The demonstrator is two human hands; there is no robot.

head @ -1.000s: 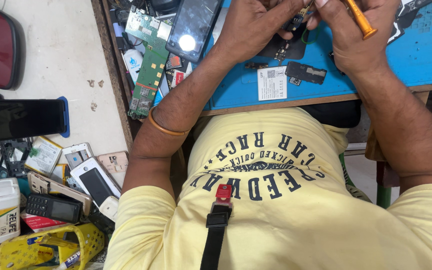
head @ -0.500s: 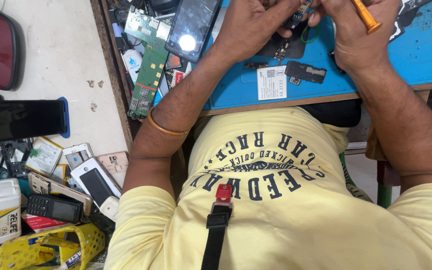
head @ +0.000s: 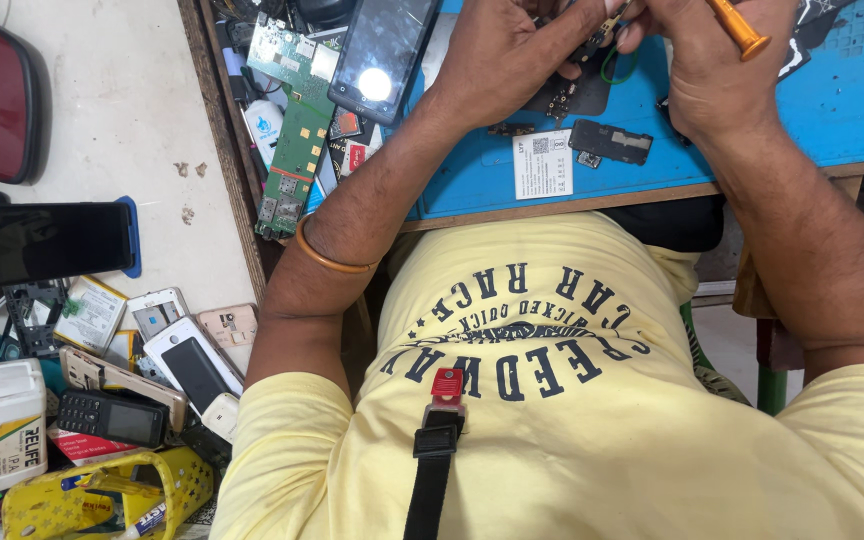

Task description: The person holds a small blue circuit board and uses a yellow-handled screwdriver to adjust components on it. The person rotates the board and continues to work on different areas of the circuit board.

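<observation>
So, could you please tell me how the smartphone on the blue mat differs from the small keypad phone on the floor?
The smartphone is an all-glass slab reflecting a bright light; the keypad phone has a small screen above buttons. The smartphone lies beside the left hand; the keypad phone sits among loose phone parts. Both are dark.

A single head-worn camera looks steeply down the wearer's own front, so the yellow printed cotton shirt [head: 572,400] fills the lower frame, close to the lens. The blue work mat [head: 852,100] sits farther off along the top edge, and the pale floor [head: 122,110] shows at left. No second view overlaps it.
</observation>
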